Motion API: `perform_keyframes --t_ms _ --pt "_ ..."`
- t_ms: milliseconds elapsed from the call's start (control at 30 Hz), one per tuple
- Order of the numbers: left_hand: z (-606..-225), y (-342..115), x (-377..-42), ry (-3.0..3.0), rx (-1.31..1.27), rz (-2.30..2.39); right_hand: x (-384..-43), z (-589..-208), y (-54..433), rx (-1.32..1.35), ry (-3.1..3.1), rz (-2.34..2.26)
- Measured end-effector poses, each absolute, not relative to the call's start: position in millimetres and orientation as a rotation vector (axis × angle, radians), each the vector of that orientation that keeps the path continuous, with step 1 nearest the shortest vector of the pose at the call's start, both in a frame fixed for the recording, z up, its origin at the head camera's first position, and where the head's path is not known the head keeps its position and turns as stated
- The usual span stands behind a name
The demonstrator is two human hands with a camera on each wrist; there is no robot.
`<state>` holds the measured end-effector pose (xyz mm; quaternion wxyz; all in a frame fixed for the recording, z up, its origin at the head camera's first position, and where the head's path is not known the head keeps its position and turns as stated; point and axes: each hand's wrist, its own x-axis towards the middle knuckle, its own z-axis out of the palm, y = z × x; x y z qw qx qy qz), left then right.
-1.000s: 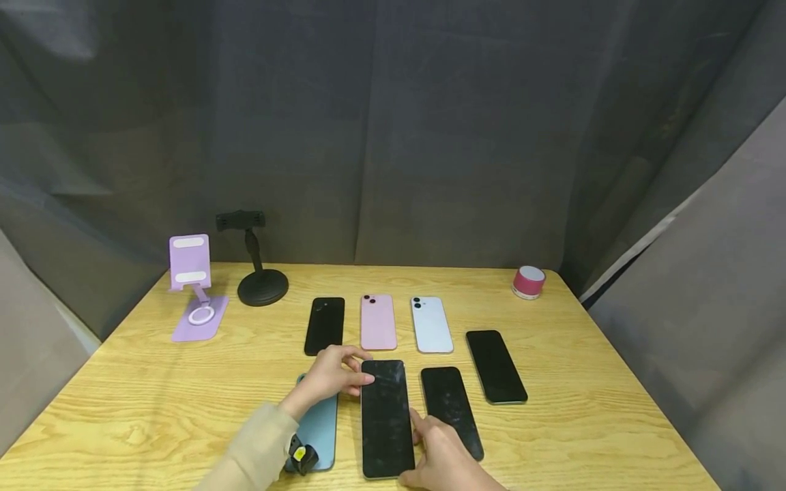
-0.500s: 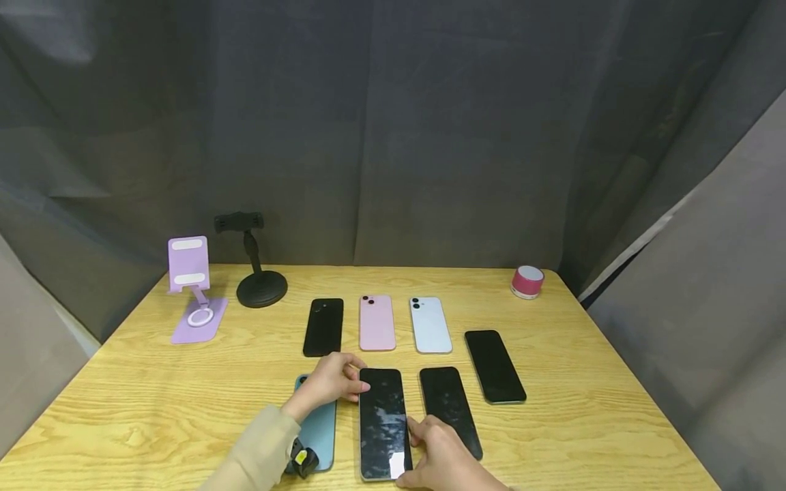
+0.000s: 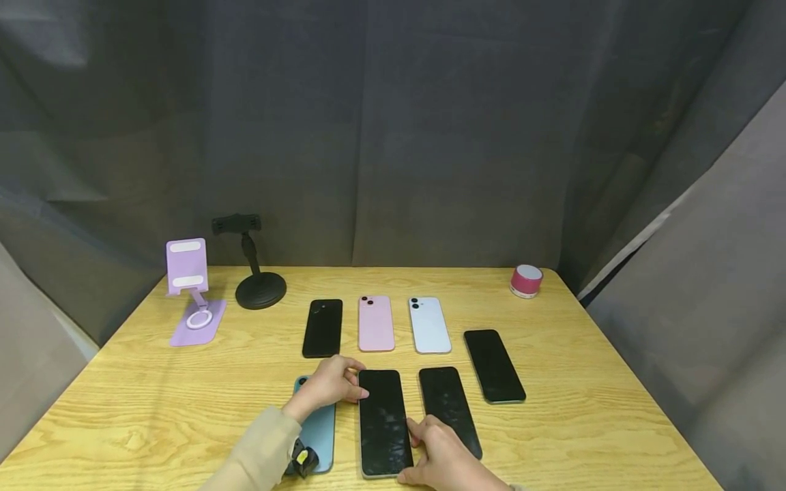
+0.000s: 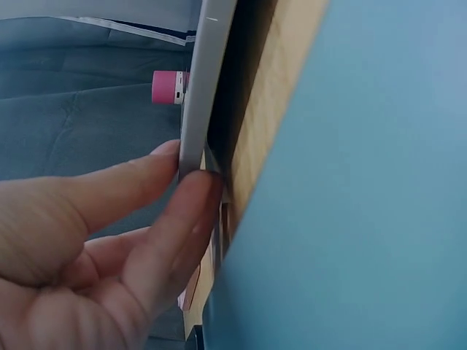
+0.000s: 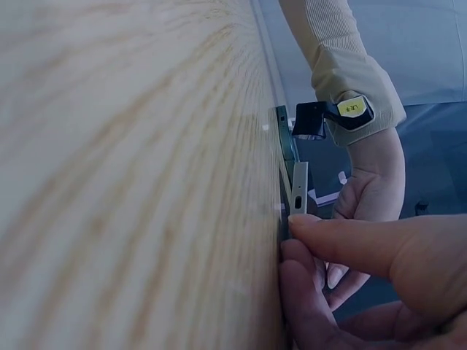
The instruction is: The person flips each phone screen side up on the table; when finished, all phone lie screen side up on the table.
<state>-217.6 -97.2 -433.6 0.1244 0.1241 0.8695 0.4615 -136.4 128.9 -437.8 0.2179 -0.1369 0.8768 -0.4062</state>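
Observation:
A phone with a dark screen (image 3: 384, 423) lies face up between my hands at the front of the table. My left hand (image 3: 331, 380) pinches its upper left edge, thumb on the screen side. In the left wrist view the fingers curl beneath the phone's pale side edge (image 4: 204, 80), with a gap between phone and tabletop. My right hand (image 3: 443, 453) grips the lower right corner; the right wrist view shows the thumb at the end with the charging port (image 5: 298, 191). Under my left wrist lies a blue phone (image 3: 318, 436), back up, partly covered.
Right of the held phone lie two dark-screened phones, a nearer phone (image 3: 451, 409) and a farther phone (image 3: 495, 366). Behind are a black phone (image 3: 323, 327), a pink phone (image 3: 376, 324) and a white phone (image 3: 430, 325). A purple stand (image 3: 187, 266), black stand (image 3: 259, 290) and pink speaker (image 3: 526, 281) stand at the back.
The held phone's far end has come slightly down and nearer, my left hand moving with it. My right hand stays almost in place at the lower corner.

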Motion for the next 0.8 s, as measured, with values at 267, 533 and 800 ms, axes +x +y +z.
perform_keyframes --t_ms 267,533,800 --pt "-432.2 -93.4 -218.6 2.616 0.357 1.236 -136.2 -437.6 128.9 -0.366 2.428 -1.133" --pt "-428.3 -90.8 -218.0 2.673 0.371 1.133 -135.7 -437.7 129.3 -0.383 2.431 -1.145" --pt "-430.2 -89.7 -220.8 2.715 0.393 1.073 -135.9 -437.7 128.0 -0.386 2.449 -1.13"
